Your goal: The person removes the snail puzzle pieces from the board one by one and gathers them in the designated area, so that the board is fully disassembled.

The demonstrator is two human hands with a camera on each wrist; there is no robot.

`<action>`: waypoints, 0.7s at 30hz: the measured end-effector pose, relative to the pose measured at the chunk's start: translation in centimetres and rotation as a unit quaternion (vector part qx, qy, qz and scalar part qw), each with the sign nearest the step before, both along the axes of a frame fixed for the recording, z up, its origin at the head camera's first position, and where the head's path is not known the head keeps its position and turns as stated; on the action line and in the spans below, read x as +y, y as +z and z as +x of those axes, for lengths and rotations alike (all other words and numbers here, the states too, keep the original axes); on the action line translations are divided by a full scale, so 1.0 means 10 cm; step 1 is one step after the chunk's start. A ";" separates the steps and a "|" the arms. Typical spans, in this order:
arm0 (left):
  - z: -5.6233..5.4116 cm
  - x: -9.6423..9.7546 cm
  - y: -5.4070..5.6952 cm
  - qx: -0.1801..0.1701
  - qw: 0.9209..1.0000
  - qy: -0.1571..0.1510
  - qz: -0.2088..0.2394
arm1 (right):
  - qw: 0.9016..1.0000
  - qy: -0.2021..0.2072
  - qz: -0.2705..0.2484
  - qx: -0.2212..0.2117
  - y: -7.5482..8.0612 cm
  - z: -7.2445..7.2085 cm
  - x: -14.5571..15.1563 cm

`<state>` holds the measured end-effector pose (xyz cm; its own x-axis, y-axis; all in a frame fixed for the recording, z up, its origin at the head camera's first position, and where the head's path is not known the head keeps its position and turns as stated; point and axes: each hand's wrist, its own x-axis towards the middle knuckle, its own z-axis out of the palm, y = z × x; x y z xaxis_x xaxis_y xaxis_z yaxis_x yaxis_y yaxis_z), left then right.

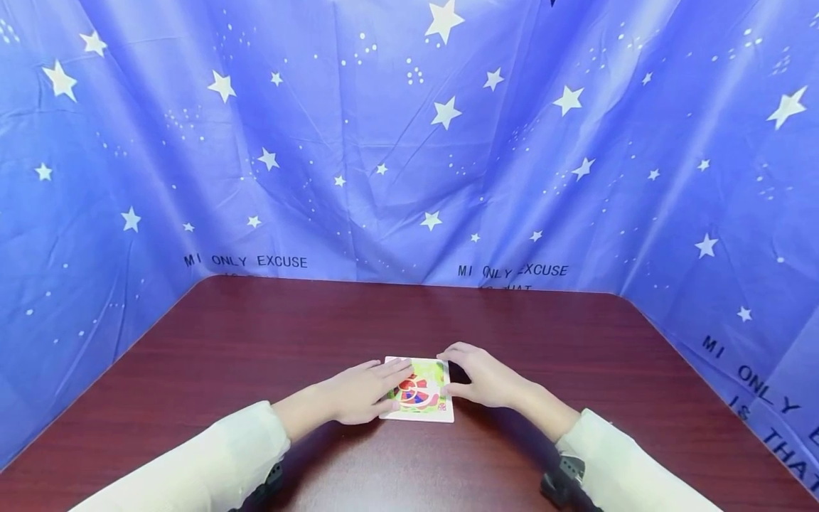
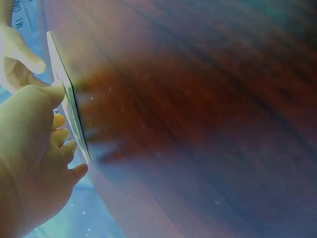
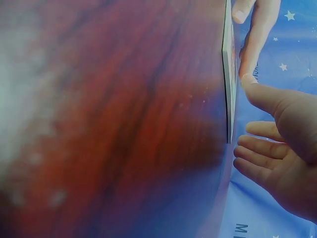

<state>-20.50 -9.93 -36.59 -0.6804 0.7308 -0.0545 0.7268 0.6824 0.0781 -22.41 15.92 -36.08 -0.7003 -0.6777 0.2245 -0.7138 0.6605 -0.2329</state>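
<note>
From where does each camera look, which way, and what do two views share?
Head: worn there, facing forward and down at the picture board; sleeves, left hand and right hand show.
Left wrist: worn there, facing the picture board low across the table; left hand near, right beyond.
Right wrist: worn there, facing it from the other side; right hand near, left beyond.
Both wrist views share the picture board's edge.

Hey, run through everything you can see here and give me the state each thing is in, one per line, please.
Picture board, lying flat, picture side up, partly covered
Left grip, open, fingers laid over the board's left part
Right grip, open, fingertips at the board's right edge, firm contact unclear
Table, glossy
Starry curtain, hanging, creased
Pale sleeves, down over the forearms
</note>
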 end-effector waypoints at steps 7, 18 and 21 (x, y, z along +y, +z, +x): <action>-0.05 0.03 0.00 -0.002 1.000 -0.013 0.003 | 1.000 0.005 0.003 -0.007 0.02 -0.06 -0.05; -0.03 0.08 -0.04 -0.010 0.999 -0.042 0.008 | 1.000 0.005 0.008 -0.023 0.01 -0.09 -0.08; -0.01 0.09 -0.04 -0.006 0.998 -0.057 0.006 | 1.000 0.009 0.002 -0.017 0.01 -0.09 -0.08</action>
